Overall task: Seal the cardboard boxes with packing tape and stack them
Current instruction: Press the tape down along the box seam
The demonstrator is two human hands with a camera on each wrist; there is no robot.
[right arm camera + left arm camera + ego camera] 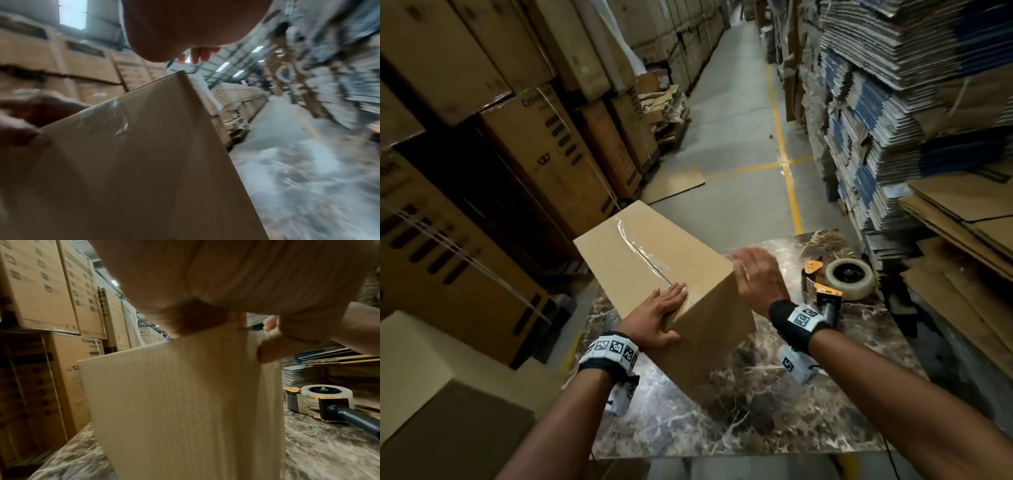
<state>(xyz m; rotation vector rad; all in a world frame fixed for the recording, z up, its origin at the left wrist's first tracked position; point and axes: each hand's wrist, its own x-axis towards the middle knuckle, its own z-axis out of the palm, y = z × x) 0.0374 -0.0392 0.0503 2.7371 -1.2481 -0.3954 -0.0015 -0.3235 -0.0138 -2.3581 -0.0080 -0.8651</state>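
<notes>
Box [654,260] taped along its seam; our left hand [657,317] presses flat on its near corner, steadying it. Right hand [755,274], fingers spread, meets its right edge. Tape gun [835,281] lies right of box, set aside.

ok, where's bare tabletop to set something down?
Free: the near strip of the marble table between the cardboard box and its front edge. Crowded: the right side, where the tape dispenser lies beside the right hand.
</notes>
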